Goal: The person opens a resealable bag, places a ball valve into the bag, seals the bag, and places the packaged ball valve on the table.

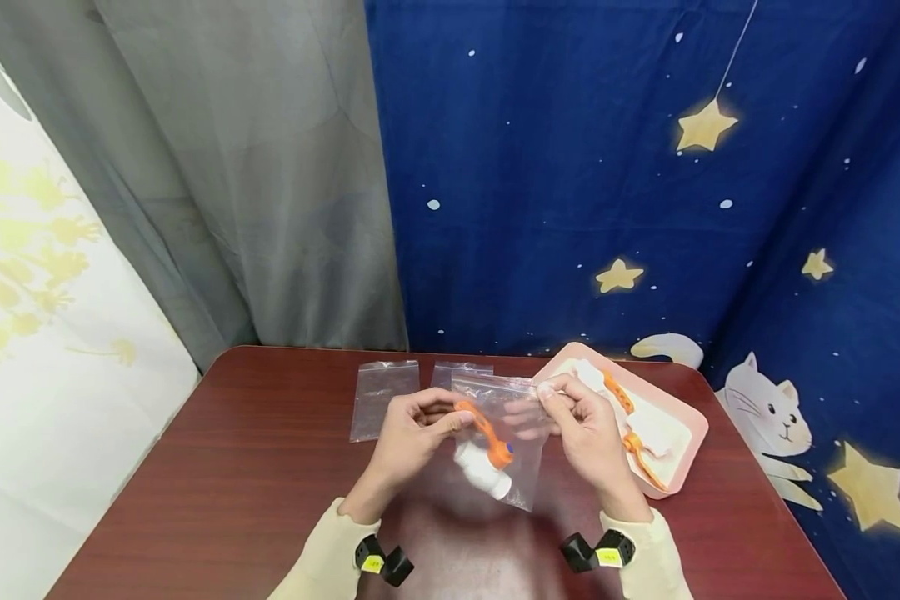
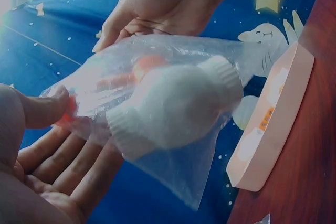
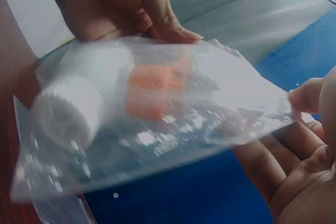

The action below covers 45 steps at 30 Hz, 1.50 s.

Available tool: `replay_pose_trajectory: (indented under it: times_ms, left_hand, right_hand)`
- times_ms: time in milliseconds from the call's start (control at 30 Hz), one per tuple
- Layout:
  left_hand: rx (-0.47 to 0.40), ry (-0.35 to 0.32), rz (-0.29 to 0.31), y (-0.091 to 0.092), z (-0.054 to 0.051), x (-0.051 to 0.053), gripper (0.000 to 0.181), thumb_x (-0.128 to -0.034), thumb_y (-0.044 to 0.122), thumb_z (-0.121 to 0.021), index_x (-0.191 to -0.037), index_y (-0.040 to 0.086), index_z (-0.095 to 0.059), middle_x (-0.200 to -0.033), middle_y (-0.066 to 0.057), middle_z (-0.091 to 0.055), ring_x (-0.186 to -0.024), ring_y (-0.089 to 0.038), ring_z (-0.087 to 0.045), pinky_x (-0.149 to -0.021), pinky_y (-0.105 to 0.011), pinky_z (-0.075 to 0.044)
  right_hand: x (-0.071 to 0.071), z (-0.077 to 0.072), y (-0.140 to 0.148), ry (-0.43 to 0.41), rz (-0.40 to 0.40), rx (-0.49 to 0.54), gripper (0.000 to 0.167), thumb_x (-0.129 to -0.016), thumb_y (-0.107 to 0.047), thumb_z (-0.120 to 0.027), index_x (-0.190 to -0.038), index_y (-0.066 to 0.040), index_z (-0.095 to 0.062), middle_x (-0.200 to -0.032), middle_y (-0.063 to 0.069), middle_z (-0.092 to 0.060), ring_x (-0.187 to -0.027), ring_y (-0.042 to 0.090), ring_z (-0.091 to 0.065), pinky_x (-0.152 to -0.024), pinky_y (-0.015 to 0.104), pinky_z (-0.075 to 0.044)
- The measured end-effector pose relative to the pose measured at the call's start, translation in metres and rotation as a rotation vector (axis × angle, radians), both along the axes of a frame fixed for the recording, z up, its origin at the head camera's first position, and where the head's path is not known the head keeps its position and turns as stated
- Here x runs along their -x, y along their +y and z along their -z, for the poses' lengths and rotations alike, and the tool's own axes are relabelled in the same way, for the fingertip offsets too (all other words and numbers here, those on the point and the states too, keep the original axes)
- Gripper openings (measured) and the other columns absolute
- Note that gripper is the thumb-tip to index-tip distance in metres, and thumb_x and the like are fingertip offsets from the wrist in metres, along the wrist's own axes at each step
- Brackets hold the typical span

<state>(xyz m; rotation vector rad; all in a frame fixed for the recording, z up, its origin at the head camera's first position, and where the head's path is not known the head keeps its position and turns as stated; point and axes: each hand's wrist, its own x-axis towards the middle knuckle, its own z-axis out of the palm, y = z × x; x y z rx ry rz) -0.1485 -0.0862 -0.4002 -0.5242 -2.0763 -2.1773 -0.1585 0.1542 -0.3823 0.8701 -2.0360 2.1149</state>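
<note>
Left hand (image 1: 411, 427) and right hand (image 1: 587, 427) each pinch the clear bag (image 1: 525, 473) between them. Orange piece (image 1: 486, 427) inside slants down-right from my left, the nearer one, its end maybe pinched too; glare's bad.

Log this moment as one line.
left hand: pinches clear bag | right hand: pinches same bag | bag contents: white piece, orange piece | pink tray: orange parts, white parts | table: other clear bags
</note>
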Motion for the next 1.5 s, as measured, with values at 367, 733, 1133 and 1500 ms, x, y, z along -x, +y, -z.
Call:
replay_pose_trajectory:
  times_ms: [367,733,1133,1500]
  left_hand:
    - [0.006,-0.104,-0.133,-0.021,-0.002,0.005,0.022,-0.0883,0.006,-0.079,-0.104,-0.008,-0.073,-0.092,-0.018,-0.078,-0.074,-0.009,-0.074,-0.066,-0.026,-0.062]
    - [0.032,-0.192,-0.328,-0.061,0.009,0.017,0.025,-0.0884,0.010,-0.080,-0.106,-0.007,-0.074,-0.082,0.002,-0.078,-0.070,-0.008,-0.071,-0.063,-0.026,-0.061]
    - [0.052,-0.310,-0.454,-0.109,0.022,0.029,0.028,-0.0926,0.021,-0.078,-0.110,-0.001,-0.075,-0.079,0.011,-0.076,-0.068,-0.006,-0.072,-0.067,-0.027,-0.062]
    - [0.078,-0.406,-0.514,-0.157,0.031,0.038,0.022,-0.0937,0.020,-0.076,-0.106,0.002,-0.077,-0.073,0.012,-0.074,-0.067,-0.005,-0.072,-0.063,-0.025,-0.062]
  right_hand:
    - [0.013,0.011,0.009,-0.007,0.083,-0.196,0.019,-0.105,-0.009,-0.057,-0.118,0.003,-0.064,-0.106,0.025,-0.076,-0.088,0.015,-0.078,-0.074,0.042,-0.064]
    - [0.033,0.039,0.036,0.033,0.329,-0.642,0.024,-0.096,-0.021,-0.074,-0.119,-0.015,-0.071,-0.112,0.006,-0.077,-0.096,0.015,-0.074,-0.083,0.030,-0.062]
    - [0.042,0.064,0.069,0.030,0.424,-0.979,0.036,-0.091,-0.017,-0.073,-0.124,-0.001,-0.070,-0.118,0.016,-0.074,-0.101,0.030,-0.071,-0.088,0.049,-0.059]
    - [0.042,0.078,0.079,0.044,0.482,-1.095,0.022,-0.085,0.004,-0.062,-0.100,-0.002,-0.077,-0.089,0.007,-0.075,-0.079,0.018,-0.063,-0.076,0.040,-0.057]
